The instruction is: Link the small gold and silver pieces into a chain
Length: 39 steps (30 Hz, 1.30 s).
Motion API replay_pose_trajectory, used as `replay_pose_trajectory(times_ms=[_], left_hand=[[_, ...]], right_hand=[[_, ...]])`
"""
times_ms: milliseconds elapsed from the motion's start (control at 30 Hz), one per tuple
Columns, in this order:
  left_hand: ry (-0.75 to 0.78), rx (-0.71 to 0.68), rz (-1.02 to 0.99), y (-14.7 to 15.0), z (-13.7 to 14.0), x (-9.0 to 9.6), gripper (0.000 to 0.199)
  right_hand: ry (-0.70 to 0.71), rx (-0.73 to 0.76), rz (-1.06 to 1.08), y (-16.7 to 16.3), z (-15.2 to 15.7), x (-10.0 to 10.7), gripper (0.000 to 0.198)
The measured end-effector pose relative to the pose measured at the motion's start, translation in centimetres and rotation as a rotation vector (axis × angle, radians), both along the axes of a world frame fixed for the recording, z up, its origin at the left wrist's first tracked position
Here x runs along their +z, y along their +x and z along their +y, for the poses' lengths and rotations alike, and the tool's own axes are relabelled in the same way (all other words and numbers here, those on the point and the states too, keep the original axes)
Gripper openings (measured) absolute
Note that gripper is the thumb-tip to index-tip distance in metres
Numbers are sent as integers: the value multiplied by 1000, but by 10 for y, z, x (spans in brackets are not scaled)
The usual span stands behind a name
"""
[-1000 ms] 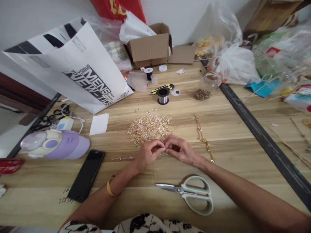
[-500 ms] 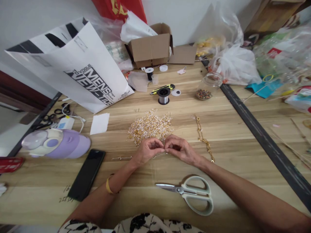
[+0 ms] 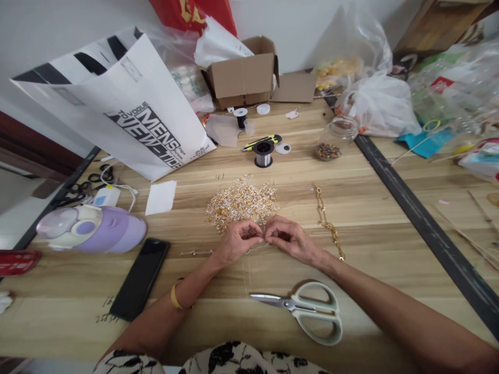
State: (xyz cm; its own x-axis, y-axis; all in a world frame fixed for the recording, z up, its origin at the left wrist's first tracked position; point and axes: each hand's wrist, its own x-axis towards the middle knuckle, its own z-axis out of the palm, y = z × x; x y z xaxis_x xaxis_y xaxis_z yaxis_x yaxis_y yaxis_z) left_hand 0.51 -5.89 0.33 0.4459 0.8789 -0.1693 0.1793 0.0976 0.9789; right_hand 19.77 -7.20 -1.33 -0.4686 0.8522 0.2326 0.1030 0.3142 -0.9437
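My left hand (image 3: 237,243) and my right hand (image 3: 290,240) meet fingertip to fingertip, thumbs and forefingers pinched together. Whatever sits between the tips is too small to make out. A thin silver-coloured chain (image 3: 197,253) runs beneath the left hand and shows again just below the pinched fingertips. Right behind the hands is a heap of small gold and silver jewellery findings (image 3: 240,201). To the right lies a gold chain (image 3: 328,223). Scissors (image 3: 304,307) with pale handles rest in front of the hands, blades pointing left.
A black phone (image 3: 140,280), a purple bottle (image 3: 105,228) and a white paper bag (image 3: 128,114) stand or lie leftward. Farther back are a wire spool (image 3: 263,156), a yellow-black cutter (image 3: 259,142), a glass jar of beads (image 3: 329,148) and a cardboard box (image 3: 241,78).
Both hands keep the same pinch at the same spot. The whole view has shifted very slightly; nothing on the table has visibly moved.
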Motion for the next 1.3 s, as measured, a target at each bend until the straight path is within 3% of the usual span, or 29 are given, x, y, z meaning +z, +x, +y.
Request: replay_pose_trajectory(times_ms=[100, 400, 800, 1300], left_hand=[[4, 13, 6, 0, 0, 0, 16], [17, 12, 21, 0, 0, 1, 15], [66, -6, 39, 0, 1, -1, 11], [155, -1, 104, 1, -1, -4, 7]], right_hand=[[-18, -29, 9, -1, -1, 0, 15], [-250, -68, 29, -2, -6, -11, 18], [-188, -56, 50, -3, -5, -10, 11], [-261, -40, 116, -3, -6, -10, 11]])
